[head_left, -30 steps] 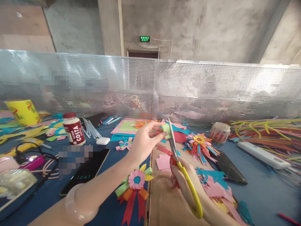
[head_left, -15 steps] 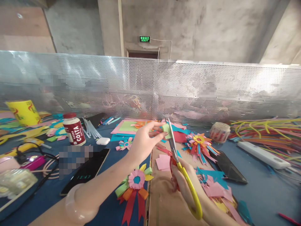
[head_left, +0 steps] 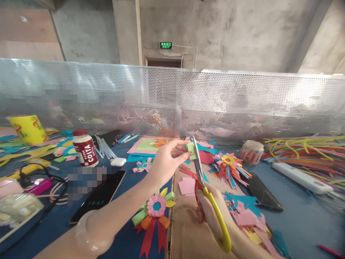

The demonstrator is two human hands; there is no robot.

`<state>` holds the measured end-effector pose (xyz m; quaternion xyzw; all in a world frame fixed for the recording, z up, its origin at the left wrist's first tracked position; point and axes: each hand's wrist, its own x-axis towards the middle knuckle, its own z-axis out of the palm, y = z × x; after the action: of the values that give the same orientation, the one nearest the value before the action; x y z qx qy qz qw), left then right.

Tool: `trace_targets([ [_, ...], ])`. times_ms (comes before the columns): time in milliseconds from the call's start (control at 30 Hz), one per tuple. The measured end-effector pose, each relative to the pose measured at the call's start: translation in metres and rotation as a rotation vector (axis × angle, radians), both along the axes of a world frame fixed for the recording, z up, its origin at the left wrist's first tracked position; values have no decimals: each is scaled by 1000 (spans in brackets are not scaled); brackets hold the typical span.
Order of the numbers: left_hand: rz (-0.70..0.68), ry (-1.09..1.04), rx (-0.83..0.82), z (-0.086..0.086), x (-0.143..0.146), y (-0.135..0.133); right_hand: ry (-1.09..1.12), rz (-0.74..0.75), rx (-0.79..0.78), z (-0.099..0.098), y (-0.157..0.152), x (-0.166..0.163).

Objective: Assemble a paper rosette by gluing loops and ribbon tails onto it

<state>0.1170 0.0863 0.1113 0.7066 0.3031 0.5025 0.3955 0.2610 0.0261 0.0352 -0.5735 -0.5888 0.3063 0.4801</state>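
Note:
My left hand (head_left: 164, 162) pinches a small folded green paper piece (head_left: 191, 150) between thumb and fingers, above the table. My right hand (head_left: 212, 210) grips yellow-handled scissors (head_left: 208, 196), whose blades point up and away and meet the green piece at its right edge. A pale bangle sits on my left wrist. Below my hands lies a brown cardboard sheet (head_left: 185, 230) with pink paper squares (head_left: 187, 185) on it.
A finished paper rosette with red ribbons (head_left: 155, 212) lies by my left forearm; another flower (head_left: 229, 163) lies right of the scissors. A dark phone (head_left: 99, 196), a Costa bottle (head_left: 84, 147), a second phone (head_left: 260, 192), a tape roll (head_left: 252, 151), a white power strip (head_left: 302, 178) and paper scraps crowd the blue table. A perforated metal screen (head_left: 242, 104) runs behind.
Almost nothing has moved; both hands hold the same pose with the scissors at the green piece.

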Motion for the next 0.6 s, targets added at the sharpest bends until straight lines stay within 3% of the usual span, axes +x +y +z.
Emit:
trace_targets([
  [333,-24,-20,-19,1,4,-1,45,-10,-8,0,-1,1],
  [600,-61,-66,-61,2,1,-2,196,-54,-119,-14,8,0],
])
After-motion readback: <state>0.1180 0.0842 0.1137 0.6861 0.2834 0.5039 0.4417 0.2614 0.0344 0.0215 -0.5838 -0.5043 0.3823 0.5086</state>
